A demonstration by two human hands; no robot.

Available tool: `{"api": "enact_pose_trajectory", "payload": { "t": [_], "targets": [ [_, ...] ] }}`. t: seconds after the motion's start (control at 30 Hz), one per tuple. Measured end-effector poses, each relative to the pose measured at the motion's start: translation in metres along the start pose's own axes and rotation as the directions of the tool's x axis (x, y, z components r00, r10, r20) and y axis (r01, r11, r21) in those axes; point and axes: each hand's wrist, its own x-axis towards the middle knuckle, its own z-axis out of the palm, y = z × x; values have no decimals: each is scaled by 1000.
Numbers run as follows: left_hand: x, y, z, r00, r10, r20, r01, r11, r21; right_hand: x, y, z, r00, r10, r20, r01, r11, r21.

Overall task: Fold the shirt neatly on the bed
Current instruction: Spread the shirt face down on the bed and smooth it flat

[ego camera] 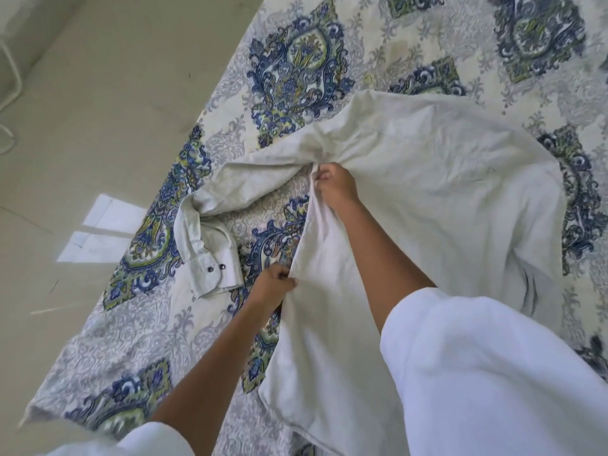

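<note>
Far out to the left of both grips lies the pale floor (82,126), with a bright patch of sunlight (98,225) on it just beside the bed's edge. Coming in, the patterned bedspread (296,60), blue and green medallions on cream, runs under everything. Just left of the left hand's pinch, the shirt's long sleeve (210,192) trails across the spread and bends back on itself. Its cuff (220,278) lies flat with two dark snaps (215,267) showing, close to that hand but not touching it. Now the left hand (273,286): fingers curled, thumb and fingertips nipped together on the shirt's side edge. Follow that edge up and away, and there is the right hand (335,185), fingers bunched and clamped on the same edge where the sleeve meets the body, the cloth gathering into creases at the pinch. Between the two pinches the edge runs in a taut, straight line. To the right of both grips spreads the off-white shirt (427,192) itself, its body rumpled on the bedspread. Nearest the camera, below the grips, the person's own white sleeves (493,373) cover the arms.
</note>
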Motion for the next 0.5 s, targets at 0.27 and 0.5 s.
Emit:
{"api": "enact_pose_trajectory", "payload": {
  "t": [0.27,0.5],
  "targets": [
    [-53,-67,7,996,-54,69,37,972,234,-59,32,3,999,14,50,-15,1000,15],
    [-77,-120,2,987,-151,-58,158,977,146,-121,81,19,995,-22,93,24,1000,-17]
  ]
}}
